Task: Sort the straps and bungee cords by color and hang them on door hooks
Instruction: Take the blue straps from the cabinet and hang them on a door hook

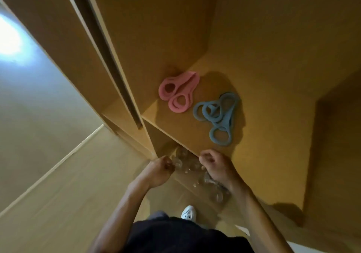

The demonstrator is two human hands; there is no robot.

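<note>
Two colour piles lie on the wooden shelf (pixel 263 135). One is the pink straps (pixel 178 93), flat bands with two round loop ends showing, toward the shelf's back left. The other is the blue straps (pixel 217 116), a heap of about five overlapping rings, just beside the pink toward the shelf's middle. At the shelf's front edge the left hand (pixel 160 169) and the right hand (pixel 216 167) both have curled fingers gripping a bundle of clear straps (pixel 190 167), glassy, blurred and too tangled to count.
</note>
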